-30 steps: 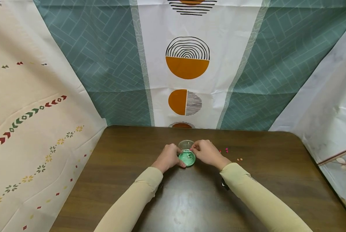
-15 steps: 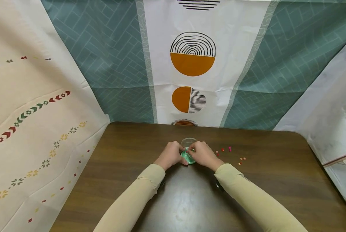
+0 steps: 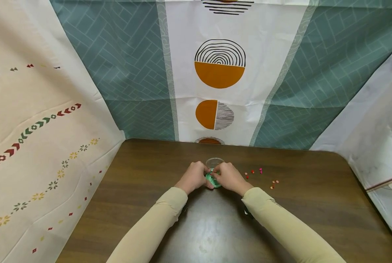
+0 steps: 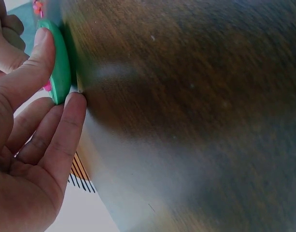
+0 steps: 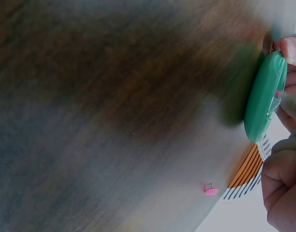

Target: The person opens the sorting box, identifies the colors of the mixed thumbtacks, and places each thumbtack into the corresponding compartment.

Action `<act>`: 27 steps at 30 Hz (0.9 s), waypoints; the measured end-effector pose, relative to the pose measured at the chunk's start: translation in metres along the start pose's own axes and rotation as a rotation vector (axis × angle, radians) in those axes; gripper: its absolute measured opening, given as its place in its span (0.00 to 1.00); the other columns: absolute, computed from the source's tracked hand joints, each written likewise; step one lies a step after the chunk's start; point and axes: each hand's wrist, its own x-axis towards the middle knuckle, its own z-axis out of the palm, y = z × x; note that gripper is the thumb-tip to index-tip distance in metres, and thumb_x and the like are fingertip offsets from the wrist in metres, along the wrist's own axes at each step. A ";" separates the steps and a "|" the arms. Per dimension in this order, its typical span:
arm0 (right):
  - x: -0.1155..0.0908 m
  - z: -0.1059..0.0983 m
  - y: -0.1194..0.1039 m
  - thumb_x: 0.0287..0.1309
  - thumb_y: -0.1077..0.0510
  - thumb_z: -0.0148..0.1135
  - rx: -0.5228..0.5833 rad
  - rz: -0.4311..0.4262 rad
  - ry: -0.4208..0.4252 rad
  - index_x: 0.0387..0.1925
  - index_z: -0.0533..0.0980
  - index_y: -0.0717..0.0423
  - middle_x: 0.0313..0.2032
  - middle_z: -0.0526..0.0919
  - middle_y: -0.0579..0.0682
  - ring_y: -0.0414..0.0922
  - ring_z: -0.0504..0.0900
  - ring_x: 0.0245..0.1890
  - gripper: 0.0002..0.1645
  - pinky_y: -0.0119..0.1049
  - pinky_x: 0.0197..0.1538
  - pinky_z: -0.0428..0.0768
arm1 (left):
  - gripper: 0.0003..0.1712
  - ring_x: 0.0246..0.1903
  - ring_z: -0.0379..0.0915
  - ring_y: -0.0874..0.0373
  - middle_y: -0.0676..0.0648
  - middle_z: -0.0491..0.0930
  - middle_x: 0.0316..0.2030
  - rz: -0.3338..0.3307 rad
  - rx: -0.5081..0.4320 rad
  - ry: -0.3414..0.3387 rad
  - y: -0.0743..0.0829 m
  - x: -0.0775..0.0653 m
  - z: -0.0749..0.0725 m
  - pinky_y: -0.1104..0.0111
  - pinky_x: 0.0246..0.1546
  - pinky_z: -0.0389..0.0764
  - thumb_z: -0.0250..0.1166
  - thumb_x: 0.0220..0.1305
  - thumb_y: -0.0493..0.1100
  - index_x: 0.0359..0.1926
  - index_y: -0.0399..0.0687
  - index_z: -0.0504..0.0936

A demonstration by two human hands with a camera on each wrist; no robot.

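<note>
Brown table (image 3: 212, 223), left hand (image 3: 193, 176) gripping green case (image 5: 261, 99), right hand (image 3: 230, 177) now farther over it, its hold unclear.

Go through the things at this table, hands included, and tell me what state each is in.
Green case: open, held
Clear lid: open, on the case's far side
Left hand: gripping the case between thumb and fingers
Right hand: fingertips at the case
Pink bit: by a fingertip at the case; whether pinched, I can't tell
Pink tack: loose on the table
Small red pieces: loose, scattered
Small orange pieces: loose, scattered
</note>
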 end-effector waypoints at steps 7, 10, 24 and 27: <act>-0.001 0.001 0.000 0.59 0.54 0.61 0.002 0.003 -0.006 0.32 0.82 0.51 0.18 0.76 0.36 0.35 0.67 0.14 0.07 0.30 0.18 0.66 | 0.31 0.40 0.74 0.61 0.55 0.81 0.40 0.000 -0.005 0.003 0.002 -0.002 -0.001 0.74 0.36 0.73 0.81 0.25 0.54 0.38 0.49 0.86; -0.001 0.001 0.000 0.58 0.55 0.61 0.011 -0.002 -0.013 0.31 0.82 0.52 0.20 0.77 0.36 0.36 0.68 0.14 0.06 0.30 0.18 0.68 | 0.31 0.40 0.74 0.60 0.55 0.81 0.40 -0.003 -0.009 -0.004 0.003 -0.003 -0.001 0.74 0.36 0.73 0.80 0.26 0.54 0.38 0.48 0.86; -0.003 -0.028 0.004 0.58 0.54 0.61 0.051 -0.076 0.040 0.34 0.83 0.49 0.22 0.77 0.35 0.34 0.70 0.19 0.06 0.31 0.22 0.70 | 0.35 0.43 0.73 0.61 0.54 0.80 0.42 -0.007 0.001 -0.014 0.002 0.001 -0.001 0.74 0.36 0.72 0.80 0.26 0.54 0.42 0.47 0.85; -0.004 -0.045 0.012 0.58 0.54 0.61 0.081 -0.079 0.076 0.34 0.82 0.49 0.25 0.79 0.36 0.35 0.73 0.21 0.06 0.32 0.25 0.73 | 0.37 0.44 0.73 0.60 0.54 0.81 0.42 0.003 0.003 -0.006 0.002 0.000 -0.001 0.74 0.37 0.72 0.81 0.25 0.54 0.43 0.46 0.84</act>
